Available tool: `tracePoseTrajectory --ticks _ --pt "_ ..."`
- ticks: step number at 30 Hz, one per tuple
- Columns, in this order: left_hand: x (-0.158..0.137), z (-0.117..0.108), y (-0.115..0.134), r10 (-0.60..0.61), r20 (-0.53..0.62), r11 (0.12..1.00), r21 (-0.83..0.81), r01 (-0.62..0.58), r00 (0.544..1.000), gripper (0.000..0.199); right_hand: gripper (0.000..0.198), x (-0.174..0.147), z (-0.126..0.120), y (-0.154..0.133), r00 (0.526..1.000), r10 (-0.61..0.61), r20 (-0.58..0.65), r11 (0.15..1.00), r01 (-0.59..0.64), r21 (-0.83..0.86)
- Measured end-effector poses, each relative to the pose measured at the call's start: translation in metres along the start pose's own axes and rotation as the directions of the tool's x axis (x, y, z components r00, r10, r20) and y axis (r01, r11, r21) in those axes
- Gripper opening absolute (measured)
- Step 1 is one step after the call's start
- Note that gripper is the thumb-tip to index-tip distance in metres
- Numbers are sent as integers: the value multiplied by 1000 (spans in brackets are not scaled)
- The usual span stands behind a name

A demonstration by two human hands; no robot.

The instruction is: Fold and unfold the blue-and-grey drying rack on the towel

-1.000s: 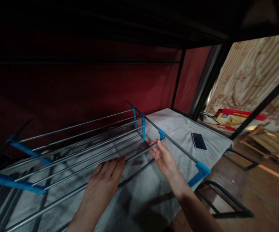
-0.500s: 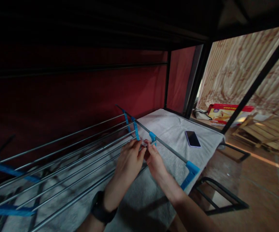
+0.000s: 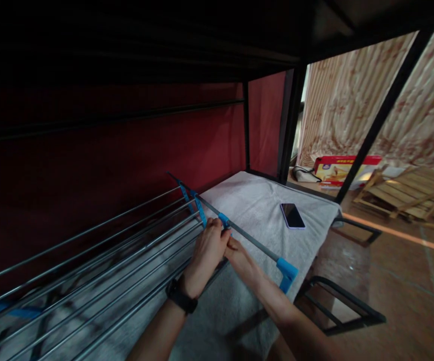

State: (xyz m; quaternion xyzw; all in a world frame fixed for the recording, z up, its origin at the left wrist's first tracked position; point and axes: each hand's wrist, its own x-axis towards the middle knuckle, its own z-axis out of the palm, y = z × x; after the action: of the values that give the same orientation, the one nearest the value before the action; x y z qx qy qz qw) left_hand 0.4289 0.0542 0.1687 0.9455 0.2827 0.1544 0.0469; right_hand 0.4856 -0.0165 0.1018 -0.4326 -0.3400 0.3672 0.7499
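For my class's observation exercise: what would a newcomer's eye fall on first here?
Probably the two bare hands, close together low in the middle beside a blue clip on the metal rack. Next, the phone on the pale cloth to their right, then the deep red backdrop behind the rack.

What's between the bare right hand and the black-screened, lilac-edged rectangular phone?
Head view: a straight grey metal tube crosses between the right hand and the phone; beyond it, pale grey cloth reaches the phone.
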Motion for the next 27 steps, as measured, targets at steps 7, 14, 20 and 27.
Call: tracePoseTrajectory --ticks 7,14,20,27 --pt "-9 -3 5 48 29 971 233 -53 998 24 10 2 -29 14 883 -320 -344 846 103 -523" --pt "-6 -11 0 27 141 977 205 -56 990 26 36 27 -21 17 910 -398 -113 756 256 -602" --pt "-3 -10 -7 -3 149 989 145 -19 989 24 41 28 -21 20 899 -419 -125 724 248 -644" --pt "-3 -5 -11 7 129 998 63 -15 992 26 43 29 -24 23 892 -441 -101 710 278 -647"
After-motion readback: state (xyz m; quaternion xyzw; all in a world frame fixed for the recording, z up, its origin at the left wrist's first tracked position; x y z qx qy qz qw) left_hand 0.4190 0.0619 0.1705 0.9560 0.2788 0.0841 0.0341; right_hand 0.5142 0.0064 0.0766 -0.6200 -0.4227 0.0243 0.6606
